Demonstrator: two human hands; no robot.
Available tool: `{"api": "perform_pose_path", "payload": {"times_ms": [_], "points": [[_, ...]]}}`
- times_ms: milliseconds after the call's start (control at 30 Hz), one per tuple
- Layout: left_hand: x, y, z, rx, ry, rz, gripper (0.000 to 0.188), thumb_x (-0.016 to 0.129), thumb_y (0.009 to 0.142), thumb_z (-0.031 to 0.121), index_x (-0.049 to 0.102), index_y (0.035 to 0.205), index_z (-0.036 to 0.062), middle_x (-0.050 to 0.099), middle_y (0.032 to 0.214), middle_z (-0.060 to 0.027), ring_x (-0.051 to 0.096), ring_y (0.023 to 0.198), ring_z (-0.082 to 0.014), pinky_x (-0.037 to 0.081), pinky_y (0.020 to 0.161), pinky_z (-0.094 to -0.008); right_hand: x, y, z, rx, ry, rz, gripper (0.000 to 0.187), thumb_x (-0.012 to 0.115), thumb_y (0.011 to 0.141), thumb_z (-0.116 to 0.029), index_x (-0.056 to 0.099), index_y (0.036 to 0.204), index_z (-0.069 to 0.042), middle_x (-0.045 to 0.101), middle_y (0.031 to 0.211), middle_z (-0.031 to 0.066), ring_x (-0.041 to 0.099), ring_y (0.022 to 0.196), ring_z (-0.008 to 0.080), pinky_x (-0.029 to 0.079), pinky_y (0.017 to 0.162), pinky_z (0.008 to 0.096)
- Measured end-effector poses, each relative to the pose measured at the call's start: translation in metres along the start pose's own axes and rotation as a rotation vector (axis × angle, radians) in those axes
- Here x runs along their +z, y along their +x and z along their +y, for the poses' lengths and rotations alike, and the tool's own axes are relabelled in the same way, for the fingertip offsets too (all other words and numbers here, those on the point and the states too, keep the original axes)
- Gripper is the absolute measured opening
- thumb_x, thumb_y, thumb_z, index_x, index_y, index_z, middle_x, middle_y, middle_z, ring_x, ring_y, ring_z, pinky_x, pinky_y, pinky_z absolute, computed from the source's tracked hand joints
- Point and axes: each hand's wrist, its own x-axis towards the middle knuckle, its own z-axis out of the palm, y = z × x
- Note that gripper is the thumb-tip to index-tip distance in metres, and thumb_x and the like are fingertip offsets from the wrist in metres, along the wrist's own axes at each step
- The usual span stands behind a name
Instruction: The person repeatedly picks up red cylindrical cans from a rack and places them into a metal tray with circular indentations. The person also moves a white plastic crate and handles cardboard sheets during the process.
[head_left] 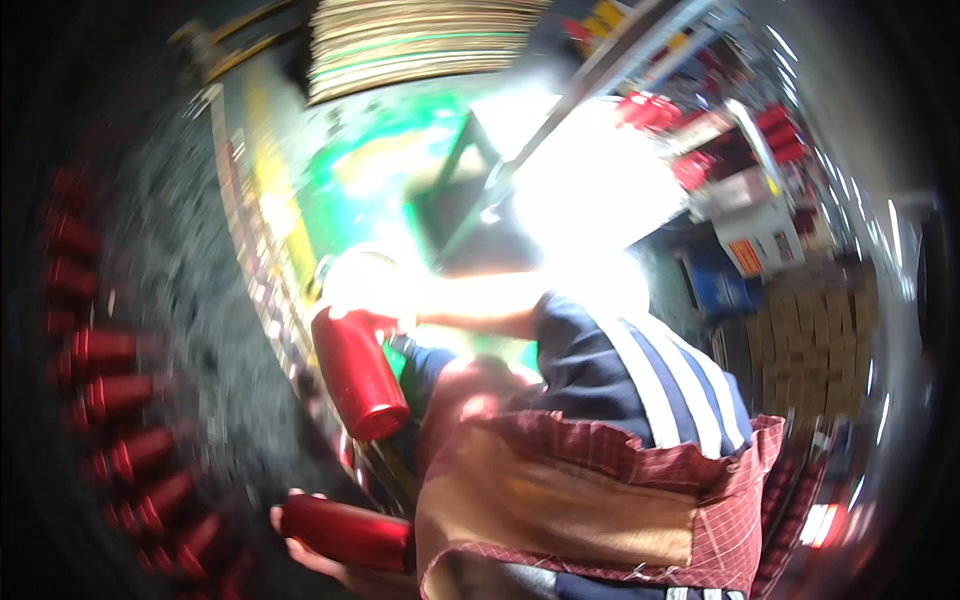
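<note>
My right arm reaches leftward, its striped sleeve bunched near the elbow. At its end my right hand (372, 285), washed out by glare, grips the upper end of a shiny red metal cylinder (360, 378), which hangs tilted with its closed base downward. Lower left, my left hand (312, 556) is wrapped round a second red metal cylinder (345, 532), lying nearly level beside my checked apron (580, 490). The far end of this cylinder is cut off by the apron, and part of the hand is hidden beneath it.
A row of similar red cylinders (145, 455) curves along the left side above a dark, blurred surface. Stacked cardboard sheets (420, 50) stand at the far side. To the right are a white box (765, 238), a blue bin (722, 288) and stacked brown cartons (815, 350). Glare hides the middle.
</note>
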Motion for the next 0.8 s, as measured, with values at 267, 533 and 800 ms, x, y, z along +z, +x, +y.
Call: {"api": "perform_pose_path", "payload": {"times_ms": [267, 533, 800], "points": [[0.116, 0.138, -0.160, -1.116, -0.519, -0.553, 0.058, 0.042, 0.098, 0.044, 0.038, 0.144, 0.0084, 0.039, 0.143, -0.0233, 0.045, 0.125, -0.0381, 0.040, 0.102, -0.0509, -0.050, 0.054, -0.026, 0.202, 0.608, -0.193, 0.036, 0.068, 0.082, -0.033, 0.063, 0.111, -0.012, 0.062, 0.109, 0.0118, 0.061, 0.093, 0.0263, 0.053, 0.080, 0.0414], [0.109, 0.237, -0.246, -1.866, -1.071, -0.778, 0.065, 0.041, 0.099, 0.047, 0.029, 0.149, 0.0071, 0.024, 0.152, -0.0288, 0.033, 0.133, -0.0506, 0.032, 0.107, -0.0624, -0.053, 0.055, -0.067, 0.214, 0.670, -0.349, 0.039, 0.065, 0.082, -0.035, 0.062, 0.111, -0.009, 0.068, 0.106, 0.0109, 0.065, 0.089, 0.0243, 0.054, 0.081, 0.0427], [0.077, 0.240, -0.268, -1.673, -1.169, -0.949, 0.061, 0.044, 0.099, 0.041, 0.030, 0.149, 0.0088, 0.021, 0.153, -0.0285, 0.021, 0.137, -0.0569, 0.026, 0.109, -0.0678, -0.058, 0.050, -0.074, 0.243, 0.806, -0.454, 0.048, 0.061, 0.085, -0.032, 0.058, 0.122, -0.002, 0.065, 0.116, 0.0171, 0.063, 0.103, 0.0308, 0.051, 0.093, 0.0472]]}}
